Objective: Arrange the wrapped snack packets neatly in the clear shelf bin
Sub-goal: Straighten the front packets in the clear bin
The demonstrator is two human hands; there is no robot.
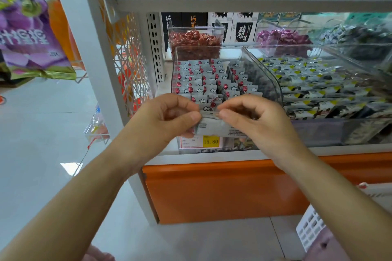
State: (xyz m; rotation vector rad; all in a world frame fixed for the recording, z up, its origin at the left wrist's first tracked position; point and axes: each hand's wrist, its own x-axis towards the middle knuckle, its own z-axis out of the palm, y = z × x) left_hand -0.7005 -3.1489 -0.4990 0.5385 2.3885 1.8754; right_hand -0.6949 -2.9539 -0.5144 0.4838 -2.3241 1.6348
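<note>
Both hands are up at the front edge of the clear plastic shelf bin [269,82], sharing one white wrapped snack packet [212,126]. The left hand [167,116] pinches its left end between thumb and fingers, the right hand [256,118] its right end. Inside the bin, behind the held packet, rows of red-dotted white packets [201,82] stand packed. A yellow price tag [210,141] sits on the bin's front.

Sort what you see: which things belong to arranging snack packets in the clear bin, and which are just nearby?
Job: left hand, right hand, white packet pinched between them, rows of red-dot packets, clear bin.
Nearby: yellow price tag, yellow-marked packets in the next bin, tub of red-wrapped sweets, purple bag.
</note>
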